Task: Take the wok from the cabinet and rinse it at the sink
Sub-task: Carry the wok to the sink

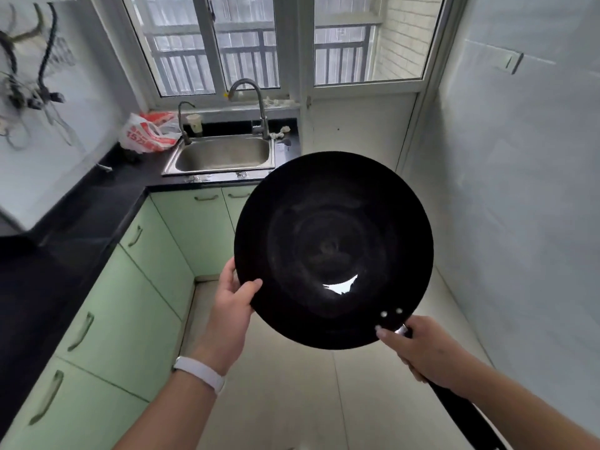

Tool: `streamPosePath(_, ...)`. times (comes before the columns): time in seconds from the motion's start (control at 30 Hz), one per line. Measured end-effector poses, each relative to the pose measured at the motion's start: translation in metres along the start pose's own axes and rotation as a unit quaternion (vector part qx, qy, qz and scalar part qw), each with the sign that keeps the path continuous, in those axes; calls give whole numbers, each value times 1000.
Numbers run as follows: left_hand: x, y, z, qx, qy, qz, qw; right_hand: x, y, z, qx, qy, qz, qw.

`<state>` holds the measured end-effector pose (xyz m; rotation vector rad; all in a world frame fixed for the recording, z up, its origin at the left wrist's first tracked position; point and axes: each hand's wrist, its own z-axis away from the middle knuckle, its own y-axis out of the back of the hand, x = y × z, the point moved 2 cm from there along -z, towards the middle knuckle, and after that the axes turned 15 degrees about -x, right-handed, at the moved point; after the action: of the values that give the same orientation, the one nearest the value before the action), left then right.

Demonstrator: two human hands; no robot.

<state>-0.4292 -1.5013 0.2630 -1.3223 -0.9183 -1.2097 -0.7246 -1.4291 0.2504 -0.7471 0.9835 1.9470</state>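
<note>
Black countertop (65,228) runs along left wall, turns at far end under window. Green cabinets (136,287) below it. Wok (334,248) held in air, centre-right, nearer than sink (222,154), inside facing camera. Tall faucet (256,105) behind sink. Right hand (418,349) wrapped round wok handle. Left hand (232,293) grips wok's left rim, thumb on inside. Plastic bag (146,133) left of sink.

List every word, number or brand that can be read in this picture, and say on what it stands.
No text can be read.
On the plastic bag left of the sink: red print, too blurred to quote.
On the cup behind the sink: too small to tell.
On the wok: no marking shows.
</note>
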Motion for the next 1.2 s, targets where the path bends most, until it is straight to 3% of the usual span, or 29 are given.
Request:
streamPosePath(0.37, 37, 103, -118, 31, 3, 3, 999, -107, -24, -142, -29, -6, 29, 999)
streamPosePath(0.7, 36, 171, -223, 109, 17, -14, 994, -164, -24, -284, -123, 30, 20, 992)
streamPosePath(1.0, 63, 203, -378, 144, 41, -61, 987, -235, 29, -446, -170, 49, 0, 984)
streamPosePath(1.2, 83, 207, -470, 146, 17, -75, 986, -282, 73, -523, -161, 69, 10, 985)
